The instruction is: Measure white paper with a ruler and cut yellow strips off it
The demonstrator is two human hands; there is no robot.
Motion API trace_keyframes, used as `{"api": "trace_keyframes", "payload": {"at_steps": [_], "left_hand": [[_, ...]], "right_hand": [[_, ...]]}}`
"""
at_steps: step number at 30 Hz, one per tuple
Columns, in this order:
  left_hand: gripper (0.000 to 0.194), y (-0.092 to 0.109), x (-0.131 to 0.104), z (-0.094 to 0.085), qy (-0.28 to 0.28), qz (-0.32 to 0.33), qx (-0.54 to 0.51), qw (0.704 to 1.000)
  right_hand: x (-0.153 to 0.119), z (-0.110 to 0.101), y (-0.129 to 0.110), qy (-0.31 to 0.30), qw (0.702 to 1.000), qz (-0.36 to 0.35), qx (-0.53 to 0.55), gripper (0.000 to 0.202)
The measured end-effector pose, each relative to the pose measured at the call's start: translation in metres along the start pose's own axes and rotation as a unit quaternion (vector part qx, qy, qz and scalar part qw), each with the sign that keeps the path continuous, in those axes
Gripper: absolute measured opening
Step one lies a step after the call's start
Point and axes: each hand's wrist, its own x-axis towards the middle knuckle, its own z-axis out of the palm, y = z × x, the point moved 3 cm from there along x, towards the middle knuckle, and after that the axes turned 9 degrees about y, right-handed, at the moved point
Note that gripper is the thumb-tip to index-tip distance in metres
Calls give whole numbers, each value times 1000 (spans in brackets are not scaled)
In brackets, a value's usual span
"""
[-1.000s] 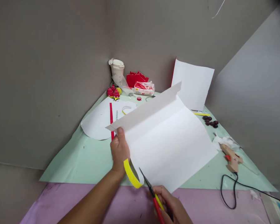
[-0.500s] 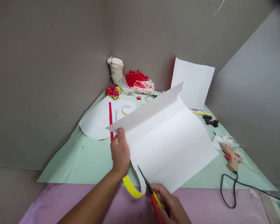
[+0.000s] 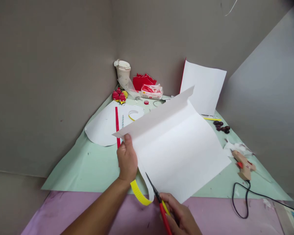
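Observation:
My left hand (image 3: pixel 127 160) grips the left edge of a large sheet of paper (image 3: pixel 176 147), thumb on its white face. The sheet is tilted, with a fold along its upper side. My right hand (image 3: pixel 177 212) is wrapped round the red and yellow handles of scissors (image 3: pixel 160 199). Their dark blades lie at the sheet's lower left edge, beside a partly cut strip (image 3: pixel 140 195). That strip curls down below my left hand and shows a yellow, ridged back. Part of my right hand is out of frame at the bottom.
A glue gun (image 3: pixel 243 164) with a black cord lies at the right. Dark round pieces (image 3: pixel 221 127) sit behind it. Another sheet (image 3: pixel 203 88) stands against the wall. A red strip (image 3: pixel 117 120), a white cut-out (image 3: pixel 100 127), a tissue pack (image 3: pixel 152 91) and a cup (image 3: pixel 123 70) occupy the left and back.
The whole view has shifted slightly. My hands, the scissors and the sheet keep nearly the same positions relative to each other.

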Motion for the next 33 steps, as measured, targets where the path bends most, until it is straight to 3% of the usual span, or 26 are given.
{"api": "trace_keyframes", "payload": {"at_steps": [16,33], "left_hand": [[61,-2,-1,2,-10,7,4,1000],[61,-2,0,1,-19,-15,-6,1000]], "right_hand": [[-2,-1,2,32,999,-14,-17,55],[1,1,-5,-33,999,30,29,53]]}}
